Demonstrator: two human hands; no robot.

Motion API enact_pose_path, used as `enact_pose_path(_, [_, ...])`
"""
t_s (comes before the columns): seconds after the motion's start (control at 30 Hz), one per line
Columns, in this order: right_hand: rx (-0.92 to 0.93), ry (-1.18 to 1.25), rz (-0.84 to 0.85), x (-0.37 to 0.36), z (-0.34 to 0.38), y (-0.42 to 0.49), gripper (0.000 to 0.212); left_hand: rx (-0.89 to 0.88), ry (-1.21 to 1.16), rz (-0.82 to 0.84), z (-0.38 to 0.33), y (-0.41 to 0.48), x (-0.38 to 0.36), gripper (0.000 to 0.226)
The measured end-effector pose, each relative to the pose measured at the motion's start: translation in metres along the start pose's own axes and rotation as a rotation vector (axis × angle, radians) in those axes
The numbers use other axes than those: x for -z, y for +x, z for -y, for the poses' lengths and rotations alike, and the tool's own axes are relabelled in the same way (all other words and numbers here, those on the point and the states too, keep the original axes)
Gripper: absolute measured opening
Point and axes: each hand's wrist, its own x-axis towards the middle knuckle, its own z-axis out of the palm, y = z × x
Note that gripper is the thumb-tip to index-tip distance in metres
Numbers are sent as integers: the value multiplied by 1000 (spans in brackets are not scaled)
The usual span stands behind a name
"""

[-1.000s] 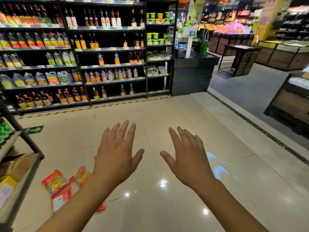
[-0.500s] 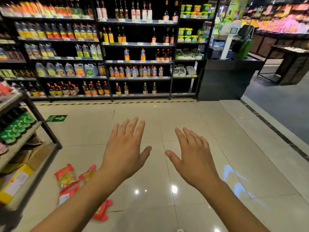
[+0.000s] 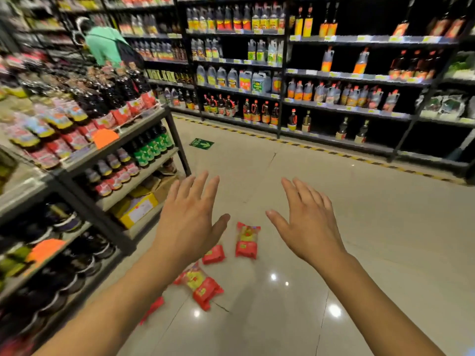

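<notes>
My left hand [image 3: 189, 222] and my right hand [image 3: 308, 222] are held out in front of me, palms down, fingers straight and spread, holding nothing. Below them, several red and yellow snack packets lie scattered on the shiny tiled floor: one packet [image 3: 246, 240] between my hands, a smaller red packet [image 3: 213, 254] under my left thumb, a larger packet [image 3: 201, 287] beside my left forearm. Another red packet [image 3: 153, 308] is partly hidden by my left forearm.
A low dark shelf rack [image 3: 138, 129] full of bottles and packets stands at my left, with a yellow carton [image 3: 136, 209] on its lower shelf. Tall shelves of sauce bottles [image 3: 257, 80] line the back. A person in a green top [image 3: 105, 47] stands far left.
The view has swung left, so the left rack now fills the left side and the packets lie under my hands. Both hands stay spread and hold nothing.
</notes>
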Motion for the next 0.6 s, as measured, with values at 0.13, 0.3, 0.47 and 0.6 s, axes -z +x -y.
enact_pose_path(0.13, [76, 61, 48, -24, 9, 47, 74, 94, 8, 26, 23, 11, -18, 84])
enact_pose_path(0.3, [146, 49, 115, -68, 32, 119, 73, 171, 26, 43, 70, 43, -59, 84])
enact_pose_path(0.47, [163, -40, 149, -114, 45, 182, 74, 213, -71, 64, 125, 102, -124, 81])
enact_pose_path(0.6, [153, -109, 204, -157, 51, 236, 73, 199, -127, 108, 159, 155, -179, 78])
